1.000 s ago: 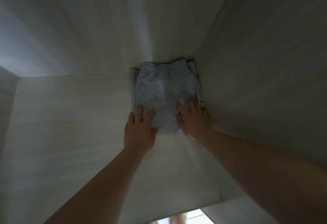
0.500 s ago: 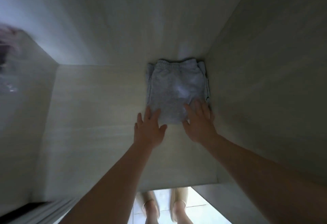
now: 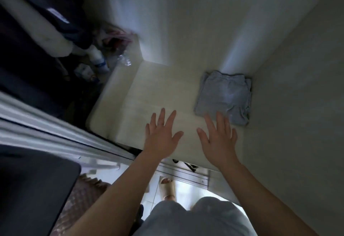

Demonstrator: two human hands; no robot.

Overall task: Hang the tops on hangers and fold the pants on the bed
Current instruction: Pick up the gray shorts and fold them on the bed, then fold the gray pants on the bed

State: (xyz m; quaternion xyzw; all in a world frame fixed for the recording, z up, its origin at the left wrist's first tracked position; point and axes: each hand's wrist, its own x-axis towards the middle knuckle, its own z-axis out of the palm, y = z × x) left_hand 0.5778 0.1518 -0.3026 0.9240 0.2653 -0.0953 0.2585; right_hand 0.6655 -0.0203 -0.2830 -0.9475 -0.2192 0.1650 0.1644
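A folded pair of light grey pants point(image 3: 224, 96) lies on a pale wardrobe shelf point(image 3: 158, 94), tucked into the back right corner against the side wall. My left hand point(image 3: 162, 133) hovers over the bare shelf near its front edge, fingers spread and holding nothing. My right hand point(image 3: 217, 138) is also spread flat; its fingertips overlap the near edge of the pants in the picture, and whether they touch is unclear.
The wardrobe's right wall point(image 3: 297, 105) and back wall point(image 3: 186, 21) close in the shelf. To the left hang dark clothes point(image 3: 28, 58), with bottles point(image 3: 98, 58) and clutter below them. A sliding door rail point(image 3: 55, 129) runs diagonally at left. My feet in slippers point(image 3: 167, 189) stand on the floor.
Both hands have drawn back from the folded pants toward the shelf's front edge. The view has swung left and down, bringing the hanging clothes, door rail and floor into sight.
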